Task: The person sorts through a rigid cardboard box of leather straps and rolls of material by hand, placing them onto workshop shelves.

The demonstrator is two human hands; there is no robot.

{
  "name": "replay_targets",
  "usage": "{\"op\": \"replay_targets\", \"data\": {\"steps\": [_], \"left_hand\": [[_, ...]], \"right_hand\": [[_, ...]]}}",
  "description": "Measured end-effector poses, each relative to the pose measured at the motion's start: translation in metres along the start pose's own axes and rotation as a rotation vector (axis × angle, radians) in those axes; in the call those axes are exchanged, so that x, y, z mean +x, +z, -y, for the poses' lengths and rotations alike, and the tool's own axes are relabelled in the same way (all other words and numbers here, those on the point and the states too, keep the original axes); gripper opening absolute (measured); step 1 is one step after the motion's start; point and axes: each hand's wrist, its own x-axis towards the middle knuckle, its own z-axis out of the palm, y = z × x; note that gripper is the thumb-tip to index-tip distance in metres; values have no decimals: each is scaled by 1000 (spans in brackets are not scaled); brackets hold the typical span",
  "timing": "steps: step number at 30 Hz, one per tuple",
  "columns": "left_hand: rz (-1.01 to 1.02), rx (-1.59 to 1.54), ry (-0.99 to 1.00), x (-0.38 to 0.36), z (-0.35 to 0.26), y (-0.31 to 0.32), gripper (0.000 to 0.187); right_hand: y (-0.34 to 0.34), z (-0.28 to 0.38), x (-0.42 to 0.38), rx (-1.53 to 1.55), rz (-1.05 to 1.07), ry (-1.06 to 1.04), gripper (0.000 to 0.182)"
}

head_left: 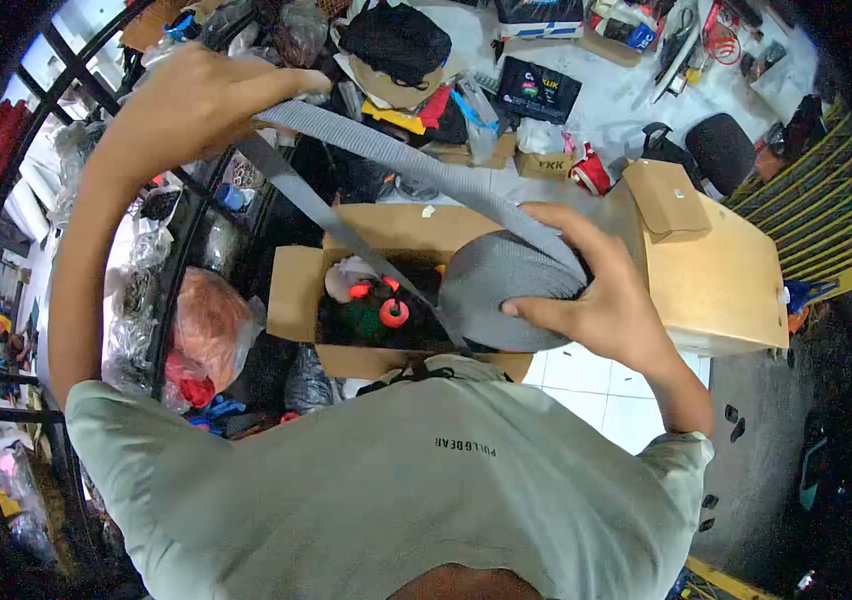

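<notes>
Webbing roll (501,290) in right hand (596,295), strap (386,150) in left hand (196,105).

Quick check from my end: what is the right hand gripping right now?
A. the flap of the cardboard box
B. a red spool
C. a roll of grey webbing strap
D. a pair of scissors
C: the right hand wraps around the roll of grey webbing strap, while the left hand pulls its loose end up over the open cardboard box.

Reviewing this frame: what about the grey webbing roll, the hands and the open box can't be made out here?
- Head view: the right hand covers part of the grey webbing roll; its core is hidden.
- The left hand hides the strap where it is gripped.
- The open cardboard box holds dark, small items, partly behind roll and strap.
</notes>
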Motion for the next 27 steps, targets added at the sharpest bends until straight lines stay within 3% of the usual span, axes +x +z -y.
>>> {"op": "replay_targets", "data": {"steps": [3, 4, 7, 9, 12, 15, 17, 19, 20, 22, 25, 27], "left_hand": [[196, 52, -161, -9, -5, -17, 48], [99, -4, -115, -16, 0, -15, 48], [86, 157, -173, -36, 9, -19, 49], [86, 89, -198, -51, 24, -24, 51], [122, 1, -455, -88, 50, -35, 60], [73, 23, -581, -131, 72, -34, 60], [126, 133, -680, -159, 82, -34, 58], [-75, 127, -682, -181, 78, -34, 49], [-75, 125, -681, -208, 88, -33, 49], [-122, 160, -703, -270, 111, -32, 43], [-31, 203, -800, -299, 115, -33, 42], [21, 242, -844, -326, 114, -31, 44]], "right_hand": [[6, -4, -1, -44, 14, -82, 70], [6, -5, 0, -22, 22, -101, 70], [9, -2, 1, 3, 42, -128, 68], [8, -5, 3, -64, 77, -109, 67], [5, 4, 3, 35, 121, 38, 66], [5, 7, 4, -23, 121, -96, 66], [5, 2, 3, -14, 98, -114, 66], [-1, 11, 1, -52, 161, 17, 64], [-1, 7, -3, -135, 135, -84, 62], [1, 5, -2, -117, 151, -89, 61], [0, 9, 3, -204, 187, -104, 60], [1, 10, 7, -47, 278, 64, 60]]}}
